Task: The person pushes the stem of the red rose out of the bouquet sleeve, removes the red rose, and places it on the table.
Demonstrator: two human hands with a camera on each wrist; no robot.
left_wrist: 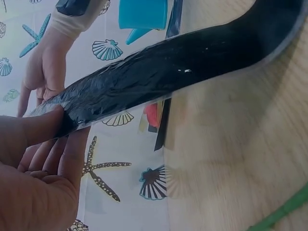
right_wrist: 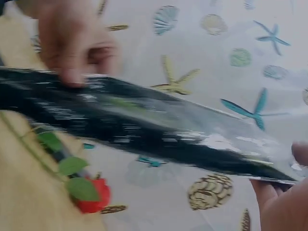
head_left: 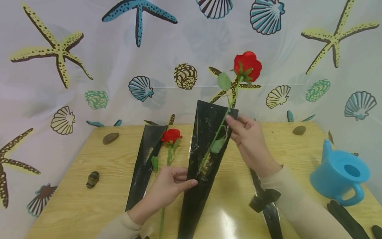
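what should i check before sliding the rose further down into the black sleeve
1. Left hand has a grip on the sleeve's edge: ok.
2. Right hand holds the sleeve's top rim and the rose stem: ok.
3. Stem runs inside the sleeve: ok, the lower stem shows through the clear front.
4. Bloom clear above the rim: ok.
5. Stem end reaches the narrow tip: cannot tell.
6. Second rose and its sleeve lie apart on the table: ok.
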